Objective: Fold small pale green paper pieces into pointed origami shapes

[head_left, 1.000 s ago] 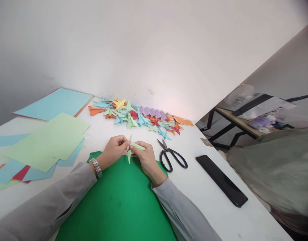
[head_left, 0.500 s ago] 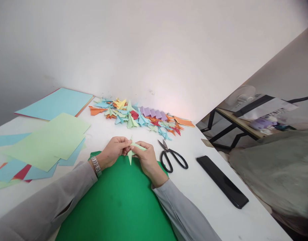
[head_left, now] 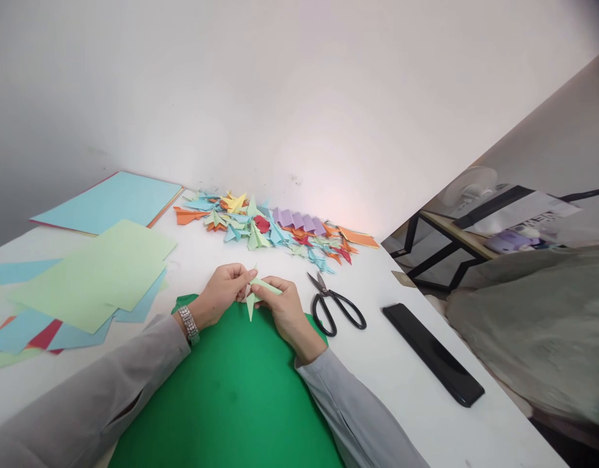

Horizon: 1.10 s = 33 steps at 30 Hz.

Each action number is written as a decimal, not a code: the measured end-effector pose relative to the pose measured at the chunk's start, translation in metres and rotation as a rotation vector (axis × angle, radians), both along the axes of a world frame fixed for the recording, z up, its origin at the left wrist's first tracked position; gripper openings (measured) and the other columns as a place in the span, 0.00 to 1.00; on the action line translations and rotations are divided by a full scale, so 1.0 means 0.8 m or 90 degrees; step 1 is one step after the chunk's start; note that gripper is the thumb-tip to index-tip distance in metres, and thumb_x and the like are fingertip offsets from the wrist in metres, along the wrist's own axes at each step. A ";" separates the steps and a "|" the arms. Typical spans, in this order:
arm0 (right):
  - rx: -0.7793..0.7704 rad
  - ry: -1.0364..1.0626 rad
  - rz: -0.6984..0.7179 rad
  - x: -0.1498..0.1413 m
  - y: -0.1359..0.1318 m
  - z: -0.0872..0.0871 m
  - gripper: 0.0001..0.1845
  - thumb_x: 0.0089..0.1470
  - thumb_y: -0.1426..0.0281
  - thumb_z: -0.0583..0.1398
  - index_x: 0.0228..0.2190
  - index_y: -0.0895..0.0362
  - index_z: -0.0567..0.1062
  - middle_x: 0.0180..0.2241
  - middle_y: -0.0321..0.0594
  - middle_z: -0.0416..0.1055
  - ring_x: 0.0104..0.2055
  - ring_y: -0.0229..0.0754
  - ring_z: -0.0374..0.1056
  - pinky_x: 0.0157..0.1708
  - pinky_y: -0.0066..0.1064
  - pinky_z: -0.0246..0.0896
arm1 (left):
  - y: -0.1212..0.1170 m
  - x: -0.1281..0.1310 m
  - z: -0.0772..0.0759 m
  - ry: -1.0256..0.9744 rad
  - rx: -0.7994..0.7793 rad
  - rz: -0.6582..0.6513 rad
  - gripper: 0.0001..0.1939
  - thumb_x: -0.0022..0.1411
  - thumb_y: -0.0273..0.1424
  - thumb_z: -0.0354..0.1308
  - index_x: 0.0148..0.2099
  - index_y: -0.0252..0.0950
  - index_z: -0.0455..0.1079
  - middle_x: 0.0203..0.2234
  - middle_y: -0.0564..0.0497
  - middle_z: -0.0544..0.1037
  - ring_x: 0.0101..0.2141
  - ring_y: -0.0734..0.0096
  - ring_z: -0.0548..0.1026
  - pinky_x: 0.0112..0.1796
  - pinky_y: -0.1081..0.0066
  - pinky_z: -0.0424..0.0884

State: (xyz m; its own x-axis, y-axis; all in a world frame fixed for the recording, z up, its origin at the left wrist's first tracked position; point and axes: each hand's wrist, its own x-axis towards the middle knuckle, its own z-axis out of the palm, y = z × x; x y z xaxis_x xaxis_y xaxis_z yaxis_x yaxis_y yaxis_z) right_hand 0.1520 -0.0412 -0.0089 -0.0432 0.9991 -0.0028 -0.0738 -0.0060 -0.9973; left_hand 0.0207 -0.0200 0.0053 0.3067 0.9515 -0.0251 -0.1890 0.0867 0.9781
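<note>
Between the fingers, the folded green paper (head_left: 251,307) has turned a little: its lower point leans slightly more to the left than half a second ago, and less of its upper point shows. Both hands stay nearly in the same place.

The white desk (head_left: 372,390) stands against a pale wall (head_left: 299,97). At the right side of the room there is another table (head_left: 456,235) with a white bag (head_left: 516,211) on it, and a grey-green cloth (head_left: 538,325) is nearer.

The left hand (head_left: 219,296) is closed narrowly, with thumb and fingers pinching the folded paper. The right hand (head_left: 284,309) also pinches it, from the other side. The paper is held above the far edge of a green covering (head_left: 226,396); the fingers hide part of its folds.

Scissors (head_left: 324,291) lie partly open just beside the right wrist, and farther right is a long black case (head_left: 432,354). Behind the hands a heap of colourful folded papers (head_left: 258,234) lies near the wall. Loose sheets (head_left: 95,276) overlap at the left, touching a blue-topped stack (head_left: 114,201).
</note>
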 end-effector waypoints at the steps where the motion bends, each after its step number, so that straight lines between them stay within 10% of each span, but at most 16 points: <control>1: 0.007 -0.014 0.013 0.000 -0.001 0.001 0.11 0.41 0.62 0.65 0.21 0.58 0.76 0.21 0.36 0.70 0.21 0.36 0.63 0.23 0.28 0.62 | 0.000 0.000 0.000 0.010 0.015 0.010 0.21 0.51 0.42 0.60 0.18 0.35 0.57 0.10 0.59 0.60 0.14 0.82 0.56 0.18 0.76 0.53; 21: 0.139 -0.120 0.019 -0.003 -0.009 0.022 0.08 0.44 0.68 0.61 0.18 0.57 0.74 0.19 0.34 0.71 0.23 0.38 0.65 0.28 0.30 0.61 | -0.005 0.001 0.000 0.030 -0.041 -0.096 0.21 0.54 0.47 0.55 0.22 0.36 0.55 0.13 0.61 0.53 0.14 0.83 0.53 0.15 0.79 0.52; 33: 0.037 -0.013 0.026 0.001 -0.007 0.012 0.08 0.41 0.65 0.65 0.20 0.57 0.75 0.20 0.34 0.70 0.22 0.35 0.63 0.23 0.26 0.59 | -0.002 -0.003 -0.001 -0.019 -0.090 -0.113 0.22 0.53 0.46 0.57 0.22 0.36 0.54 0.12 0.61 0.52 0.13 0.84 0.51 0.15 0.79 0.50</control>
